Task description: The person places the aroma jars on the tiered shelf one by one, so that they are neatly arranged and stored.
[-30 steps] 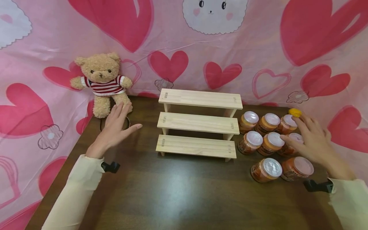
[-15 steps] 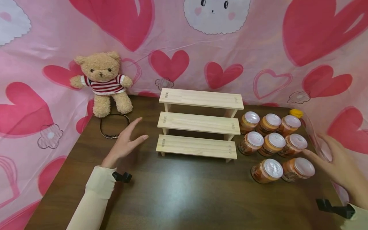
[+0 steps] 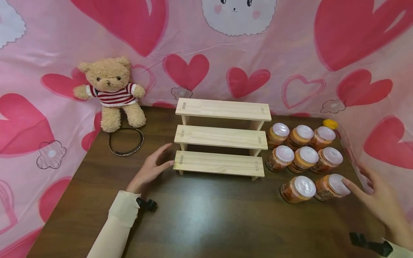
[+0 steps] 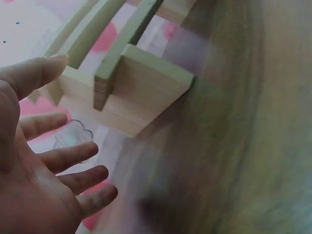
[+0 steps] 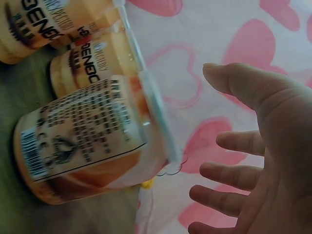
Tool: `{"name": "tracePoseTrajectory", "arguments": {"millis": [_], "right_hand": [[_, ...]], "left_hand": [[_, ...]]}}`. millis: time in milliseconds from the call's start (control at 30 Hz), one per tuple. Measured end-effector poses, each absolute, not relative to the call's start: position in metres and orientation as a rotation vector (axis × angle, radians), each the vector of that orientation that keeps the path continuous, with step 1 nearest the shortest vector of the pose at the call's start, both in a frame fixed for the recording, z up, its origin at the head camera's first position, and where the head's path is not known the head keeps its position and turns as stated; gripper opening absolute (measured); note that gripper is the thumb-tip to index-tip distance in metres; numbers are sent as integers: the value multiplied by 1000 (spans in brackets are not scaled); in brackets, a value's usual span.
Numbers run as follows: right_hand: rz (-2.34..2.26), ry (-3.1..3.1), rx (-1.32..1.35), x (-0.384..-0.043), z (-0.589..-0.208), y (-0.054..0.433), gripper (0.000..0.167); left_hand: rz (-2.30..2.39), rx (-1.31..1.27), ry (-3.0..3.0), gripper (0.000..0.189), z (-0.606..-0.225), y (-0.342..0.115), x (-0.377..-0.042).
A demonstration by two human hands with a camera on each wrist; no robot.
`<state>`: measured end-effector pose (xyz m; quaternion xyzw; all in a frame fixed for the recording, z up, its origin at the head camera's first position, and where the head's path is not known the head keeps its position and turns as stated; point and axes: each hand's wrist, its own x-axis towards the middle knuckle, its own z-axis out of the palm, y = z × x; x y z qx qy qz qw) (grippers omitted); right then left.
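Observation:
My left hand (image 3: 151, 171), its fingers spread, is at the left end of the lowest step of a three-tier wooden display stand (image 3: 219, 163). In the left wrist view the stand's side panel (image 4: 146, 83) shows beyond the fingers; whether the thumb touches the wood I cannot tell. At the right, my right hand (image 3: 380, 197) is beside the front right jar (image 3: 332, 187), one of several orange-brown jars with pale lids. In the right wrist view a gap separates the spread fingers from this labelled jar (image 5: 87, 141). Neither hand holds anything.
Another front jar (image 3: 297, 189) stands left of it, and two rows of jars (image 3: 303, 159) behind. A yellow ball-like thing (image 3: 330, 124) lies at the back right corner. A teddy bear (image 3: 111, 93) and a dark headband (image 3: 126, 142) are at the left. Pink heart-patterned cloth (image 3: 219, 46) hangs behind.
My left hand has moved right and toward me, from near the bear to the stand's left end. My right hand has come from over the back jars to beside the front right jar.

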<state>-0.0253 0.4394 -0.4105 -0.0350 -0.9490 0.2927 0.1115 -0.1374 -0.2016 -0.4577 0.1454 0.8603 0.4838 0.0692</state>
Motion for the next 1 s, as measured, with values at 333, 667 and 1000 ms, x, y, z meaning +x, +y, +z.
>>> {"name": "tracePoseTrajectory", "arguments": {"millis": [333, 667, 1000], "right_hand": [[1045, -2706, -38, -20, -439, 431, 71], [1122, -2624, -146, -15, -452, 416, 61], [1255, -2487, -330, -10, -464, 409, 68]], "left_hand": [[1563, 419, 2485, 61, -475, -200, -135], [1597, 450, 2466, 53, -483, -199, -133], [1655, 483, 2438, 50, -491, -199, -133]]}}
